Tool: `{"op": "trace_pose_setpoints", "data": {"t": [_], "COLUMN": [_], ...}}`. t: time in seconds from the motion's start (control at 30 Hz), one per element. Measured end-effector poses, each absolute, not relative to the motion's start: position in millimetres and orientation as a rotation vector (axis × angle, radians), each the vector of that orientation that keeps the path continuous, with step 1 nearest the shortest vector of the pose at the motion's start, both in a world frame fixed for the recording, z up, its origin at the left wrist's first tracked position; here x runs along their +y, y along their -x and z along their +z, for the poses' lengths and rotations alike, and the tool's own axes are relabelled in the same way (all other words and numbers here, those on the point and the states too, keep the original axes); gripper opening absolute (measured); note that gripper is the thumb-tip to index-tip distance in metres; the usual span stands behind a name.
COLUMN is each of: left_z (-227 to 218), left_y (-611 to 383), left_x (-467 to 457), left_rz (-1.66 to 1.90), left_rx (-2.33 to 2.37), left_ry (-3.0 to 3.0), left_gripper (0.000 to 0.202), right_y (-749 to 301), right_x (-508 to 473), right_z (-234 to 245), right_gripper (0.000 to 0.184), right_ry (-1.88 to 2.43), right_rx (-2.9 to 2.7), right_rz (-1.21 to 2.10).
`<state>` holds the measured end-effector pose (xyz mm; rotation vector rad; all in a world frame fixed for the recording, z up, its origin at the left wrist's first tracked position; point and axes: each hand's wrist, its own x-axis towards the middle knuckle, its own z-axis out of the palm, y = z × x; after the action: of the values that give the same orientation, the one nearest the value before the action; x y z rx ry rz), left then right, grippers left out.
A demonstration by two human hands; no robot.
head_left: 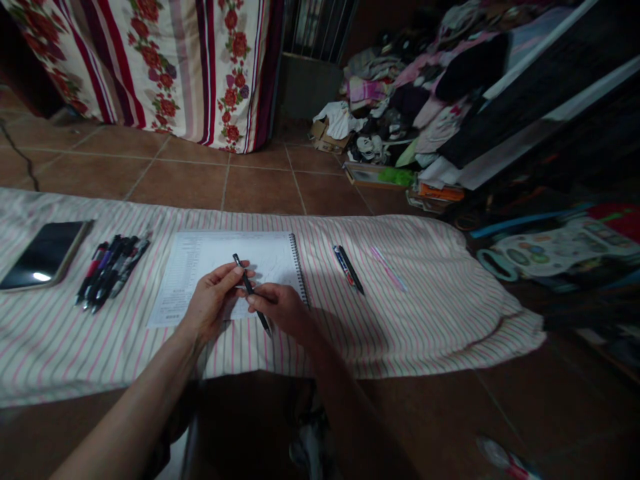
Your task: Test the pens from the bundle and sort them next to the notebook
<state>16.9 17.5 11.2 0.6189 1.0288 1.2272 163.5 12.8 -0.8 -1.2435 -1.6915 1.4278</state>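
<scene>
A dark pen [245,279] is held slantwise between my two hands, above the lower part of a spiral notebook [250,248]. My left hand [215,293] pinches its upper end between thumb and fingers. Lower on the barrel, my right hand [280,305] grips it, and the pointed tip sticks out below toward me. A printed sheet [175,283] lies at the notebook's left side, partly hidden by my left hand. To the right of the notebook, two pens [349,268] rest side by side on the striped cloth [430,307].
Left of the paper lies a bunch of several pens [113,273], with a smartphone [45,253] beyond it. A thin pink-and-clear stick [389,268] is on the cloth at right. Behind are a floral curtain [195,73] and piled clothes [400,93]. A bottle [505,460] lies on the tiled floor.
</scene>
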Motion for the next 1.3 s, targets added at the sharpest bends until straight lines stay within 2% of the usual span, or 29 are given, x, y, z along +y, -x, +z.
{"op": "trace_pose_setpoints", "data": {"t": [0.37, 0.63, 0.8, 1.13, 1.3], "left_z": [6, 10, 8, 8, 11], "left_y": [-24, -26, -29, -24, -25], "left_x": [13, 13, 12, 9, 11], "left_rz": [1.378, 1.368, 1.315, 1.331, 1.385], "left_rx": [1.112, 1.111, 1.125, 1.242, 1.294], "left_ry": [-0.574, -0.448, -0.529, -0.599, -0.659], "left_gripper": [0.036, 0.034, 0.044, 0.045, 0.036], "right_y": [-159, -154, -154, -152, -148], "right_x": [11, 9, 9, 5, 6], "right_z": [4, 10, 10, 13, 11], "right_gripper": [0.020, 0.022, 0.024, 0.018, 0.019], "right_ry": [1.313, 1.438, 1.478, 1.447, 1.418], "right_rx": [-1.864, -1.967, -1.952, -2.015, -2.006], "right_rz": [1.312, 1.078, 1.081, 1.041, 1.075]}}
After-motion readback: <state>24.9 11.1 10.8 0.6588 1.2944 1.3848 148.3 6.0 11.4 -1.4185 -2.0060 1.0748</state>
